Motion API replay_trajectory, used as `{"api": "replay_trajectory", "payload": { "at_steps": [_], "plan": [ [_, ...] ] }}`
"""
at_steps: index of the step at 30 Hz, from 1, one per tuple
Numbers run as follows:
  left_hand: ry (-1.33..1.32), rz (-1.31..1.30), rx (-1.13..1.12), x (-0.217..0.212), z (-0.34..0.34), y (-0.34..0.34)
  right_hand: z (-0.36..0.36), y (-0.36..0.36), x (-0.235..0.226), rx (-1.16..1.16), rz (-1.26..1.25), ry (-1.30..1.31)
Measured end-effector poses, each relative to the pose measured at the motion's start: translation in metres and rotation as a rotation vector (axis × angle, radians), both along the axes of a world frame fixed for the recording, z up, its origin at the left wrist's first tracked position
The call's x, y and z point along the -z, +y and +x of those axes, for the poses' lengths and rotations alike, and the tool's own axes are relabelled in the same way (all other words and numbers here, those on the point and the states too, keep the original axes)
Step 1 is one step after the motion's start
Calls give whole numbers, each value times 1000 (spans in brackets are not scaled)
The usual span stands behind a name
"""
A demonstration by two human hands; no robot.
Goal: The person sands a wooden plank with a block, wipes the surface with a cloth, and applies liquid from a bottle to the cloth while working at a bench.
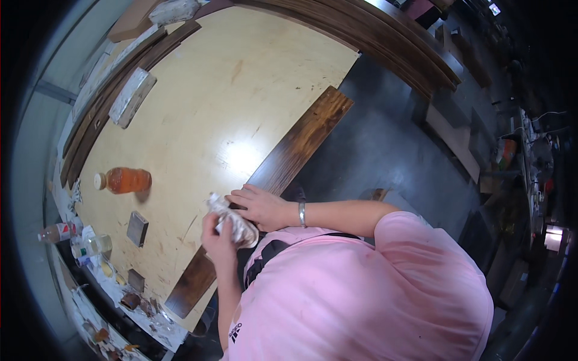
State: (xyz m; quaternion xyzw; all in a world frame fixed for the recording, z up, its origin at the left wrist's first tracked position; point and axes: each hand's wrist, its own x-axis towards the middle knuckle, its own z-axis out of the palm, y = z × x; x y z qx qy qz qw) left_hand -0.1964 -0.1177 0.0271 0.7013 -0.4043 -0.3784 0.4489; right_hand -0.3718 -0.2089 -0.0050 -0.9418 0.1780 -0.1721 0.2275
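Note:
A long dark-brown stained wood board (295, 144) lies slantwise along the near right edge of the pale work table (198, 120). My left hand (220, 240) grips a crumpled whitish rag (239, 231), bunched over the board's middle. Beside it, my right hand (262, 206) lies on the board with its fingers stretched toward the rag; whether they touch it I cannot tell. My hands and the rag hide part of the board, whose lower end shows near the table's front corner.
On the table stand or lie a bottle of orange liquid (127, 180), a small dark block (137, 229) and a whitish block (132, 96). Dark planks line the left side (96, 123) and far edge (337, 27). Clear bottles (96, 244) sit at the left rim.

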Motion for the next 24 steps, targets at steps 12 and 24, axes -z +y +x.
{"api": "replay_trajectory", "payload": {
  "at_steps": [12, 24],
  "plan": [
    [-745, -128, 553, 5, -78, -85, -120, -92, -33, 801, 1093, -708],
    [-1023, -26, 647, 36, -88, -83, -236, -239, -4, 1154, 41, -169]
  ]
}}
